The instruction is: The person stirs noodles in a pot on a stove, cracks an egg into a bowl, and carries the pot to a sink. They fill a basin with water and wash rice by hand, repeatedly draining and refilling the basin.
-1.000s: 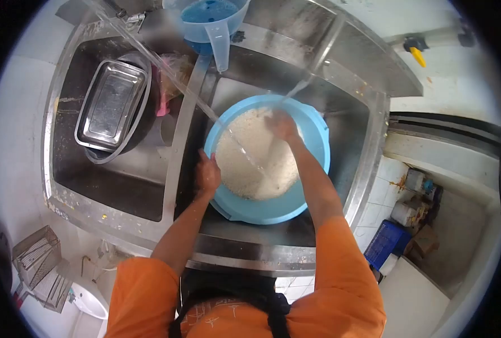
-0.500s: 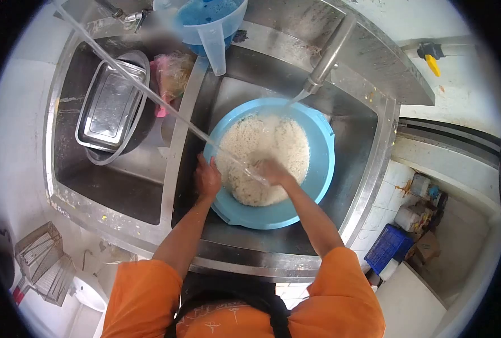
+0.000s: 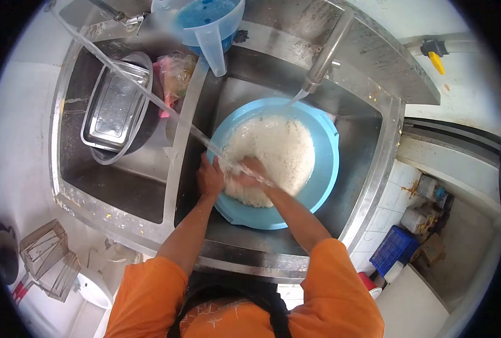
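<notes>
Two water streams cross the basin, seemingly blurring the hands.

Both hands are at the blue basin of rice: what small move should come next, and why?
Probably sweep the right hand through the rice toward the far side of the blue basin. It is at the near-left edge beside the left hand, which grips the rim. Water pours in, and most rice lies beyond it.

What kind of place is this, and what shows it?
Probably a commercial kitchen's washing area: a large double stainless-steel sink, a blue basin of rice under a running tap, and a steel tray in the other compartment.
</notes>
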A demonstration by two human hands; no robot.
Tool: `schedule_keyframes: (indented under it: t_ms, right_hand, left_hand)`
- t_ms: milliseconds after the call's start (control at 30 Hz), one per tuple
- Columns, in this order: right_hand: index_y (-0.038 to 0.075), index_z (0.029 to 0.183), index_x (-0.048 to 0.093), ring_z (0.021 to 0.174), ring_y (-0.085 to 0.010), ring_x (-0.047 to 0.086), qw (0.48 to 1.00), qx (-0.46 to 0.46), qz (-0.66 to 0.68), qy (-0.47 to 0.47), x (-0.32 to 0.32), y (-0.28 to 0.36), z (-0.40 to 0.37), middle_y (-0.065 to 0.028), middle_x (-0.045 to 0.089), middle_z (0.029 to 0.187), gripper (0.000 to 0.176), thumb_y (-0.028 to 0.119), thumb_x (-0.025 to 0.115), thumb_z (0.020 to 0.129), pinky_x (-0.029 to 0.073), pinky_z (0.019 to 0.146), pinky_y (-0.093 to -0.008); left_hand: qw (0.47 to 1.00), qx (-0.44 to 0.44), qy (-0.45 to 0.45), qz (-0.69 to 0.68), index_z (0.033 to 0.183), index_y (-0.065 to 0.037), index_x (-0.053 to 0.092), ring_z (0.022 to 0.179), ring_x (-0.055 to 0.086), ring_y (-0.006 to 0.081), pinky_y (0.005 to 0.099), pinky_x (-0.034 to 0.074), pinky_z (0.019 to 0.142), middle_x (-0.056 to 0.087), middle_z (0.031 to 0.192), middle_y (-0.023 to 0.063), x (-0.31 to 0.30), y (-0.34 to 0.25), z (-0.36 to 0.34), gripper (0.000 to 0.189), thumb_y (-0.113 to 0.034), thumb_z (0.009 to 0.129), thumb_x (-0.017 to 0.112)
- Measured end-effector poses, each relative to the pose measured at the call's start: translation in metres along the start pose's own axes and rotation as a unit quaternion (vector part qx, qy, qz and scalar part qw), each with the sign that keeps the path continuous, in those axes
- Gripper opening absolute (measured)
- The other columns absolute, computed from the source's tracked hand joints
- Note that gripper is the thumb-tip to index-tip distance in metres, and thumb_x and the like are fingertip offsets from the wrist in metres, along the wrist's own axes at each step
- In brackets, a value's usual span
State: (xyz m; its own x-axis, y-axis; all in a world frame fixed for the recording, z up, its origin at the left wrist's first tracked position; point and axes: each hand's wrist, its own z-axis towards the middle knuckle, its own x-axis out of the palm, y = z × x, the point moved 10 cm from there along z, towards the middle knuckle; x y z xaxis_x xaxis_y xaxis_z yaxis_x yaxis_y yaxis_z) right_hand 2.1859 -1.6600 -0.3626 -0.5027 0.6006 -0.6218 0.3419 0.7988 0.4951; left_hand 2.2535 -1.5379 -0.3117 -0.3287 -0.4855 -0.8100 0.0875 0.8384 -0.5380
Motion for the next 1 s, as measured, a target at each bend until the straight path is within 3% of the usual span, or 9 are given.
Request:
schedule_keyframes:
  t_ms: [133,233,333,467,533,733,800,867,1000]
  right_hand:
    - [0.019,0.119,0.060,0.126,-0.0319,0.042,0.975,-0.091,0.089,-0.180,-0.006,-0.041,-0.093,-0.0104,0.050,0.132,0.064,0.041,0.079,0.062,0.034,0.104,-0.0447]
    - [0.018,0.141,0.036,0.135,-0.0314,0.028,0.987,0.088,-0.125,-0.044,-0.023,-0.115,-0.071,-0.0101,0.024,0.150,0.111,0.056,0.083,0.048,0.025,0.110,-0.0495]
    - [0.006,0.131,0.045,0.121,-0.0347,0.042,0.965,0.072,-0.177,-0.178,-0.036,-0.151,0.002,-0.0148,0.041,0.133,0.075,0.021,0.072,0.062,0.041,0.097,-0.0445]
    - [0.004,0.116,0.055,0.106,-0.0351,0.054,0.955,0.028,-0.025,-0.295,-0.043,-0.109,0.034,-0.0203,0.058,0.111,0.054,0.020,0.069,0.066,0.045,0.091,-0.0414]
    - [0.004,0.115,0.057,0.110,-0.0341,0.054,0.989,0.073,0.067,-0.109,-0.020,-0.091,0.028,-0.0216,0.057,0.117,0.057,0.026,0.072,0.065,0.043,0.095,-0.0421]
    - [0.016,0.118,0.062,0.115,-0.0332,0.052,0.981,-0.168,0.000,0.097,-0.012,-0.060,-0.025,-0.0147,0.060,0.117,0.061,0.022,0.078,0.060,0.038,0.102,-0.0422]
    - [0.015,0.113,0.065,0.111,-0.0330,0.055,0.975,-0.068,0.209,-0.036,-0.061,-0.114,0.009,-0.0130,0.061,0.118,0.049,0.027,0.076,0.066,0.040,0.100,-0.0410]
    - [0.006,0.114,0.061,0.109,-0.0334,0.057,0.983,0.031,-0.012,-0.180,-0.120,-0.122,0.027,-0.0184,0.061,0.116,0.051,0.038,0.064,0.074,0.045,0.096,-0.0391]
    - [0.008,0.108,0.064,0.107,-0.0313,0.057,0.986,0.131,-0.087,-0.063,-0.046,-0.134,0.089,-0.0173,0.061,0.114,0.056,0.053,0.062,0.076,0.045,0.092,-0.0425]
  left_hand:
    - [1.000,0.013,-0.011,0.019,0.122,0.003,0.039,0.086,0.059,0.0488,0.0537,0.047,0.073,0.060,0.100,0.0307,0.005,0.004,0.001,0.040,-0.024,0.095,0.048]
    - [0.999,0.020,0.013,0.021,0.118,0.004,0.040,0.085,0.059,0.0489,0.0538,0.047,0.072,0.061,0.097,0.0306,0.008,0.007,0.003,0.038,-0.024,0.094,0.048]
    - [1.000,0.005,0.020,0.017,0.115,0.002,0.040,0.083,0.059,0.0490,0.0544,0.047,0.070,0.061,0.095,0.0303,0.005,0.001,0.003,0.035,-0.024,0.094,0.049]
    - [1.000,0.016,-0.012,0.013,0.115,0.000,0.041,0.082,0.059,0.0491,0.0552,0.047,0.068,0.061,0.093,0.0301,-0.004,-0.003,0.000,0.032,-0.022,0.094,0.049]
    - [1.000,-0.010,0.011,0.007,0.116,0.000,0.041,0.082,0.059,0.0491,0.0553,0.047,0.068,0.061,0.093,0.0299,-0.003,-0.006,0.002,0.032,-0.022,0.094,0.049]
    - [0.999,0.018,-0.014,0.023,0.117,0.002,0.041,0.082,0.059,0.0483,0.0554,0.047,0.069,0.062,0.092,0.0289,0.001,-0.001,0.000,0.036,-0.022,0.093,0.051]
    - [0.999,0.019,-0.033,0.013,0.117,0.003,0.041,0.082,0.060,0.0476,0.0542,0.048,0.069,0.062,0.093,0.0288,-0.007,-0.007,0.000,0.036,-0.021,0.092,0.052]
    - [0.999,-0.007,-0.014,0.036,0.117,0.004,0.041,0.082,0.060,0.0469,0.0530,0.048,0.069,0.062,0.093,0.0286,-0.002,-0.001,0.001,0.037,-0.019,0.090,0.053]
    - [0.998,-0.037,-0.001,0.046,0.116,0.004,0.044,0.081,0.061,0.0461,0.0517,0.049,0.070,0.062,0.093,0.0281,-0.001,0.001,0.001,0.036,-0.019,0.089,0.054]
